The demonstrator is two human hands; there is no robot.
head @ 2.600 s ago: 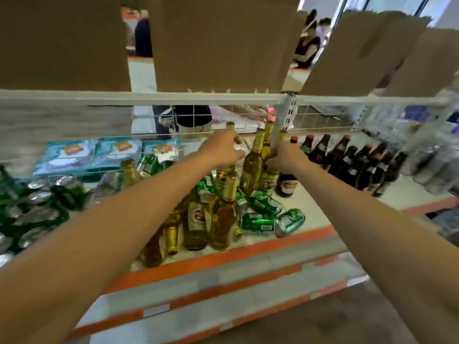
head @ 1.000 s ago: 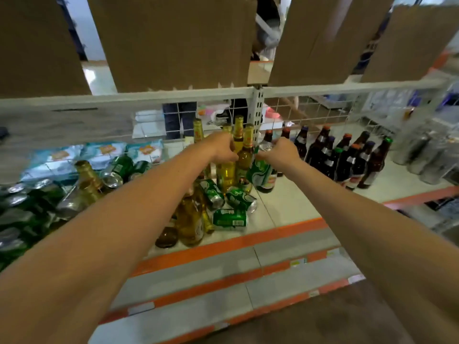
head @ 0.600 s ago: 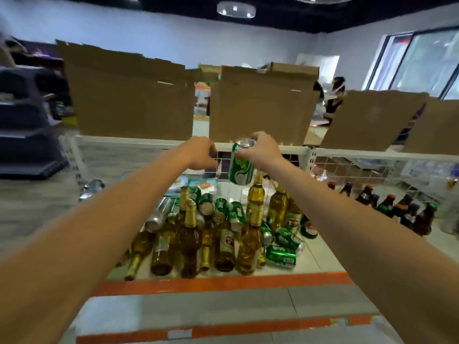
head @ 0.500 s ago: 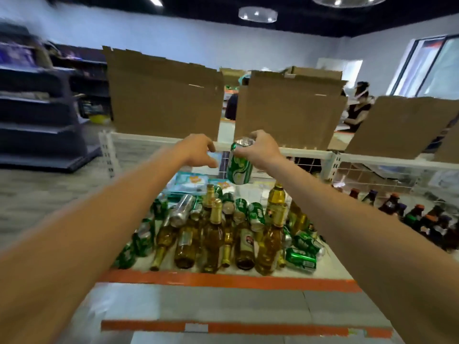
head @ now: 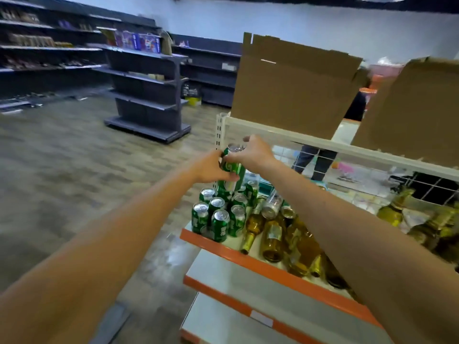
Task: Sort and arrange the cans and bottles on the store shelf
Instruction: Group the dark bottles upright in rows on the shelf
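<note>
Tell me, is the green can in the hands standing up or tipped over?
Upright, leaning only slightly. The green can has its silver top facing up, held between the left hand and right hand.

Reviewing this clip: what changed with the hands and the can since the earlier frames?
The right hand picked a green can out of the pile and carried it left, above the upright cans at the end of the shelf; the left hand now grips it too. The amber bottles still lie jumbled.

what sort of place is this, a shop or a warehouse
Most likely a shop or supermarket: dark aisle shelving stands across the floor, and the near shelf with orange edging holds green cans and glass bottles.
</note>
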